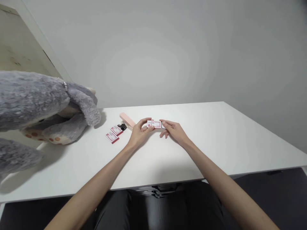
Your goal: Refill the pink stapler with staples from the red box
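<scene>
White table (216, 140) sat against a plain grey wall. Small white box w/ red trim (153, 124) was at table centre, pinched btwn left hand (139, 132) & right hand (174, 131) fingertips. Just left: pink stapler (127, 120), black clip (122, 126), two more red-white boxes (114, 134). Grey plush toy (43, 108) lay at far left, well apart.

Plush toy (35, 105) cut off left, box (153, 124) print unreadable (too small)
</scene>
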A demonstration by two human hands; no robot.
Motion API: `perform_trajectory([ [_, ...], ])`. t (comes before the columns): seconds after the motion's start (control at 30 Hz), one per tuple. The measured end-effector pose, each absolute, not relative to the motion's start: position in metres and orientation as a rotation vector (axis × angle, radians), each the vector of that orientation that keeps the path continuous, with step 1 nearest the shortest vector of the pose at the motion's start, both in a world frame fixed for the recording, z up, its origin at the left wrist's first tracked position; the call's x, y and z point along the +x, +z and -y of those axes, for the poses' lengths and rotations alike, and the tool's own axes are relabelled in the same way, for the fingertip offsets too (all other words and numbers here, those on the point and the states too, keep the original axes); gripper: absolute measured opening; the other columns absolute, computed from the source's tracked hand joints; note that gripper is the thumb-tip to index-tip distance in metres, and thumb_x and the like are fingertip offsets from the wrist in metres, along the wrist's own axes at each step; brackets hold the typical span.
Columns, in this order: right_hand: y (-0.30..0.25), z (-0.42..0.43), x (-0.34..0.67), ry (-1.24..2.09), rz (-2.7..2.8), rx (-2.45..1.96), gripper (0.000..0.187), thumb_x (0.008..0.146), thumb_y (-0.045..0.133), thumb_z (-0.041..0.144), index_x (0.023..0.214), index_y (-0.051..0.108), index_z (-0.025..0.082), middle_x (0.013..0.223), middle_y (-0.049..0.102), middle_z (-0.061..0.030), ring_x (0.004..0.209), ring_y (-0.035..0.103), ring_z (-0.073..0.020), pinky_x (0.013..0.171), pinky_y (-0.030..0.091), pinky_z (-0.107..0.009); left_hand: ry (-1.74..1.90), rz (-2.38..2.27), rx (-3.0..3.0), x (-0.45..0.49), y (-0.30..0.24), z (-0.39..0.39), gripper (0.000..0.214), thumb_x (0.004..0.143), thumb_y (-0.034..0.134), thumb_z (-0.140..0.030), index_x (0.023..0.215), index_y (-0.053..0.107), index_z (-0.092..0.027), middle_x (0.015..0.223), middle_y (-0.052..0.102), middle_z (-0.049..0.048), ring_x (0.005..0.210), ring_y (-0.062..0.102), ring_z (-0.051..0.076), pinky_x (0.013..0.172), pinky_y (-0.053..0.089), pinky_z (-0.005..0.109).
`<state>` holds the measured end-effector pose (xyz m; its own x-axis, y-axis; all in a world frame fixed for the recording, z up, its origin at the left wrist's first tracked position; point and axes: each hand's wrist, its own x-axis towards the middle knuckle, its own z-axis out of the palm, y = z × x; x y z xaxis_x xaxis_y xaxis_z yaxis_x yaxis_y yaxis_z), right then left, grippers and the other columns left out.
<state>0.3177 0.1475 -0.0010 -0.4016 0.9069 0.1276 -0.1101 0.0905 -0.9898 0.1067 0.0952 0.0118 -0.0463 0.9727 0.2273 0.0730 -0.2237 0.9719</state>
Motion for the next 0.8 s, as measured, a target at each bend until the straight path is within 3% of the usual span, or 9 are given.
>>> perform_trajectory([
  [0.43,-0.001,-0.1441,0.3166,1.457,1.592,-0.835,0.062,0.103,0.068,0.055,0.147,0.068,0.013,0.094,0.084,-0.0122,0.071,0.081,-0.0236,0.055,0.058,-0.029,1.381,-1.138,1.388,0.1122,0.0152,-0.091,0.052,0.087,0.085,-0.038,0.133,0.066,-0.021,0.144,0.069,0.0143,0.107,0.08,0.026,0.105,0.061,0.044],
  [0.8,0.0028,-0.1395,0.3157,1.463,1.64,-0.814,0.06,0.105,0.063,0.057,0.148,0.068,0.016,0.11,0.084,-0.0126,0.071,0.082,-0.0228,0.056,0.06,-0.03,1.363,-1.157,1.403,0.1158,0.0179,-0.0884,0.051,0.087,0.084,-0.038,0.131,0.066,-0.02,0.139,0.071,0.014,0.106,0.08,0.027,0.102,0.062,0.044],
])
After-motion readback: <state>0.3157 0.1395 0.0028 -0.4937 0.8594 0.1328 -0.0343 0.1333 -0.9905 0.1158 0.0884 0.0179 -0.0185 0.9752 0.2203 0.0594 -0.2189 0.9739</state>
